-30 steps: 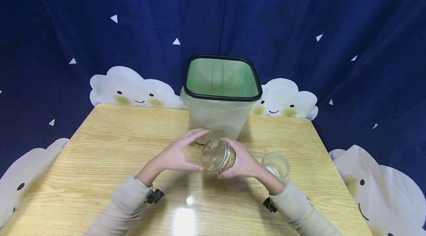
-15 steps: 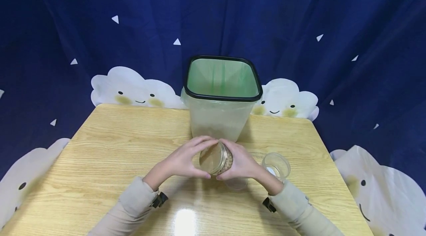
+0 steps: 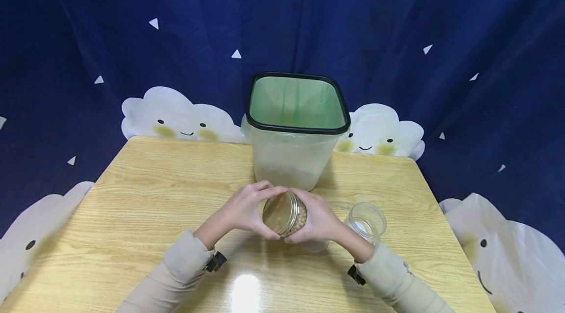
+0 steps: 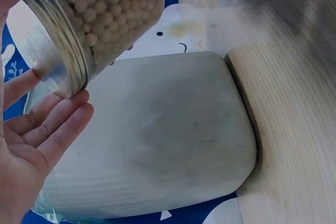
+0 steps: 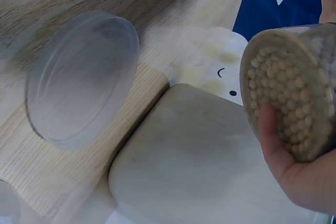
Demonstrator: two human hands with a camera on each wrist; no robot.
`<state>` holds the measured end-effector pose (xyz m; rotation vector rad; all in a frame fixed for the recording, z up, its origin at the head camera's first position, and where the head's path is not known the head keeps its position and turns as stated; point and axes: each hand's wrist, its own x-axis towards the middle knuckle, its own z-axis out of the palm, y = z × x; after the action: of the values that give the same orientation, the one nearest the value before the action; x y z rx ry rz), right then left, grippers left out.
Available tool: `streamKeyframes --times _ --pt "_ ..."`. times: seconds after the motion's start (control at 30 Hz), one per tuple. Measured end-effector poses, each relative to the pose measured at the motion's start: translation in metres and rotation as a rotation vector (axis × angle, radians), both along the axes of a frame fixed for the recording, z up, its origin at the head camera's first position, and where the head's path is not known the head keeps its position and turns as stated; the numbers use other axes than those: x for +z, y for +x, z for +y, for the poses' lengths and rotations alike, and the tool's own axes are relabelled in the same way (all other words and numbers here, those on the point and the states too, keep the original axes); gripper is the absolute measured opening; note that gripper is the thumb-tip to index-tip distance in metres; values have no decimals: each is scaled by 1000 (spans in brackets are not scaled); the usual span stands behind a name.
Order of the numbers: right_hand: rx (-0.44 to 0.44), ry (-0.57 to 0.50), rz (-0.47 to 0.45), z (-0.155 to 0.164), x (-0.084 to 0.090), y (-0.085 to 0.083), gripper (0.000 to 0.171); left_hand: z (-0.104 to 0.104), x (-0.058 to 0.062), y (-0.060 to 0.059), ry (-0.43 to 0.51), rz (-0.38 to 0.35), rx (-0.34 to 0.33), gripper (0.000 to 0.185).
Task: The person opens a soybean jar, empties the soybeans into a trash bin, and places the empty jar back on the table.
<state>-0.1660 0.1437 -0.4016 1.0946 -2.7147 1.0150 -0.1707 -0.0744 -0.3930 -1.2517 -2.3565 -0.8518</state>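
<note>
Near the front-centre of the tabletop (image 3: pixel 132 215), both hands are on the jar (image 3: pixel 284 213). It's full of pale round beans, tilted, metal-threaded mouth facing the camera and left. Right hand (image 3: pixel 319 219) wraps the body from the right side, palm under the base in the right wrist view, fingers curled round it. Left hand (image 3: pixel 244 210) has moved in over the last second: a second ago it stood apart from the jar with a clear gap, now its fingers lie along the mouth rim, only loosely bent, touching rather than clamping. Whether a lid is on the mouth, I cannot tell; the left wrist view shows bare thread and a blurred face.

Jar itself drifted slightly left and lower, otherwise same tilt. My read: two-handed hold just got established, beans not yet leaving the jar.

Right of the hands, towards the right edge, an open clear cup (image 3: pixel 366 221) stands; a clear round lid (image 5: pixel 81 80) lies flat on the tabletop near it. Neither moved.

Behind the hands, at the far edge centre, the bin (image 3: pixel 295 126) with black rim and green liner, open, unchanged. Blue cloud-print cloth (image 3: pixel 132 33) behind.
</note>
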Motion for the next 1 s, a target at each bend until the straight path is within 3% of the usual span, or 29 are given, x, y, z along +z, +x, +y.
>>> streamKeyframes --times 0.13,0.3,0.43,0.53,0.63,0.73,0.87,1.0 --pt "-47 0 46 -6 1 2 96 -3 0 0 24 -47 29 88" --pt "-132 11 91 -12 2 3 93 -2 1 -1 53 -103 124 84" --pt "-172 17 117 -14 0 3 92 2 2 0 71 -206 218 78" --pt "-180 3 104 -13 -1 2 93 4 3 1 61 -277 247 77" --pt "-163 -13 67 -9 -1 0 94 3 4 1 8 -285 198 86" --pt "-135 -20 44 -6 -1 0 96 -1 6 1 -39 -249 76 95" --pt "-113 -3 31 -3 -2 0 99 -3 7 -1 -79 -141 -93 90" --pt "-107 6 30 -1 -2 -1 100 -1 6 -3 -76 -48 -152 83"
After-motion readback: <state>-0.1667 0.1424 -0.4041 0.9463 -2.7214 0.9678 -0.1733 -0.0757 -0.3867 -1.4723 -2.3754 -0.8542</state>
